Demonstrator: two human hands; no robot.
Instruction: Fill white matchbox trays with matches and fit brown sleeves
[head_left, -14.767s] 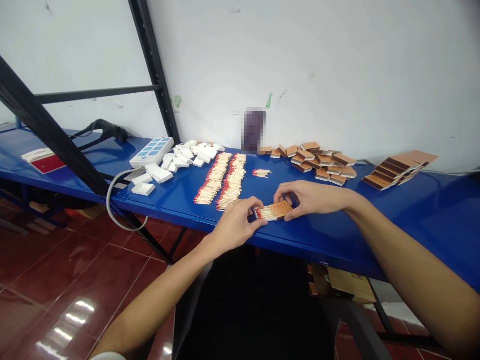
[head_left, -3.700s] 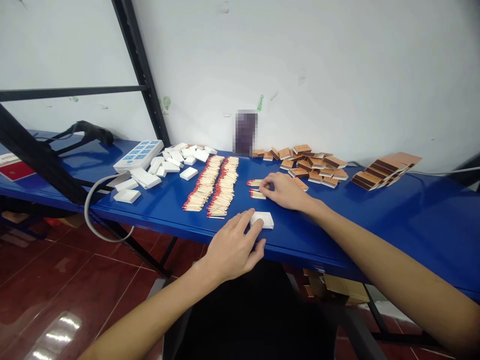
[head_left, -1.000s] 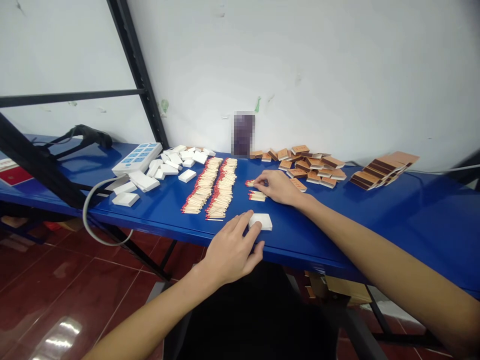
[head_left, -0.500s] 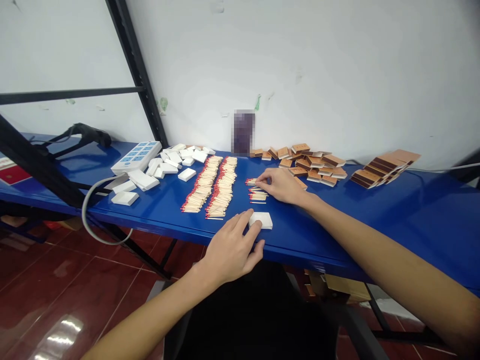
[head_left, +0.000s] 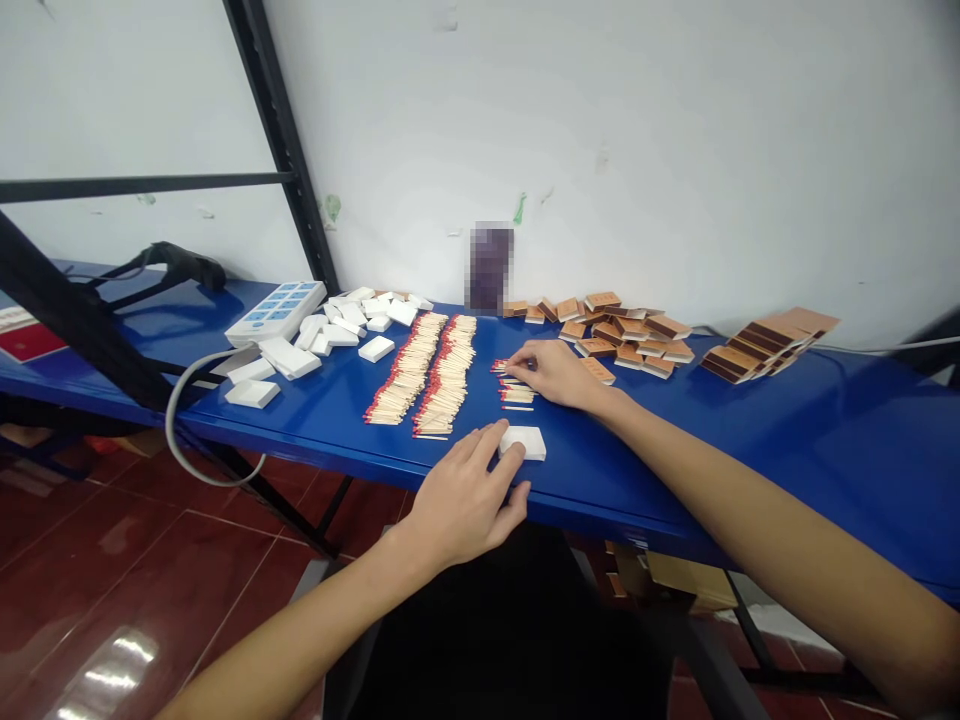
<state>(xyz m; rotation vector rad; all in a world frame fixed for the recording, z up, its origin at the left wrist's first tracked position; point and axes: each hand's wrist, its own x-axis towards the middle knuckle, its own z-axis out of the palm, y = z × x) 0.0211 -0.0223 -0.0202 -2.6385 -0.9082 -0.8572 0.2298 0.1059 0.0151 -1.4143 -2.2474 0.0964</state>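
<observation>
Near the table's front edge sits a white matchbox tray (head_left: 529, 442). My left hand (head_left: 469, 495) steadies it by its left end, fingers closed around that end and the thumb held apart below. Beyond the tray lies a small group of red-tipped matches (head_left: 517, 393), with a single match on the near side. My right hand (head_left: 556, 372) is at the far end of this group, thumb and index finger pinched on matches; how many is hidden by the fingers. Two long rows of matches (head_left: 444, 390) lie left of the group, heads pointing left.
White matchbox trays (head_left: 352, 318) are heaped at the back left beside a white and blue device (head_left: 277, 312). Brown matchbox sleeves (head_left: 630, 330) lie piled at the back right, with more sleeves stacked (head_left: 765, 345) farther right. A black metal post (head_left: 289, 150) rises at left.
My right hand has shifted slightly left and down over the far matches, fingers still pinched. The left hand and the tray stay in place; the view has moved slightly.
</observation>
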